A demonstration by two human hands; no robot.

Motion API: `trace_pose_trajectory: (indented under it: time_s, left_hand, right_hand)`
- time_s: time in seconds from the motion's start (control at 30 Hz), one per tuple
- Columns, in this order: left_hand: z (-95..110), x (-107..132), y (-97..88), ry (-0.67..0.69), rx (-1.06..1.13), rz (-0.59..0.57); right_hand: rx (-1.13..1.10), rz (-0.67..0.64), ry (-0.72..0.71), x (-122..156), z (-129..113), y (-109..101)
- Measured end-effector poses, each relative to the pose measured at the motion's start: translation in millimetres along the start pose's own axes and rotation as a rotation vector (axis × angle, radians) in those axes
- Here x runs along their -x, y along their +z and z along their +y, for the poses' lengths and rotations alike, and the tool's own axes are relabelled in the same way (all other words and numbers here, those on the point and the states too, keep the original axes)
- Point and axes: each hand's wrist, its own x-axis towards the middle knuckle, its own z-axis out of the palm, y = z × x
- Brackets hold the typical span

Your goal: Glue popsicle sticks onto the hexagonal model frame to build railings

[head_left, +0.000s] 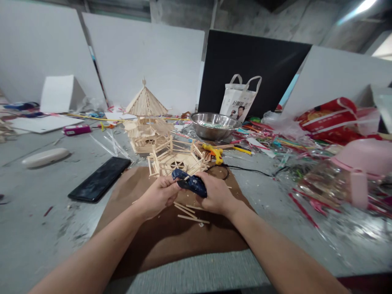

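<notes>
My right hand [216, 195] is closed around a dark blue glue gun [190, 181], its nozzle pointing left. My left hand [157, 196] meets it at the nozzle, fingers pinched on what looks like a thin wooden stick. Both hands hover over a brown cardboard mat [171, 232]. A few loose sticks [191, 212] lie on the mat under the hands. Just beyond the hands stands a low fenced base of wooden sticks [176, 157]. Behind it rises a stick pavilion with a pointed roof [146, 118].
A black phone [99, 178] lies left of the mat. A yellow glue gun [214, 152] and a steel bowl [214, 124] sit behind the models. A pink-capped plastic jar [343, 171], red packets and coloured sticks crowd the right. A white oval case [45, 157] rests far left.
</notes>
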Motion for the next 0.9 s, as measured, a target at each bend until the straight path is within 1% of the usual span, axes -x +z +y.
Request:
trace_pose_trajectory:
  time_s: [0.3,0.53,0.63,0.73,0.9]
  left_hand:
    - [0.2,1.7,-3.8,-0.013,-0.026,-0.037]
    - [1.0,0.8,-4.1,0.001,-0.04,-0.02]
    - [4.0,1.7,-1.9,0.025,-0.081,0.006]
    - [7.3,1.9,1.9,0.11,-0.189,0.051]
    - [2.3,-2.6,2.1,0.36,-0.435,0.138]
  right_hand:
    - [0.025,-0.019,-0.008,0.5,-0.5,-0.9]
    - [0.058,-0.005,-0.005,0.7,-1.0,-0.1]
    - [0.061,-0.009,0.007,0.6,-2.2,-0.2]
    - [0.067,-0.02,0.034,0.6,-4.9,-0.5]
    - [0.102,-0.017,0.114,0.6,-11.2,-0.7]
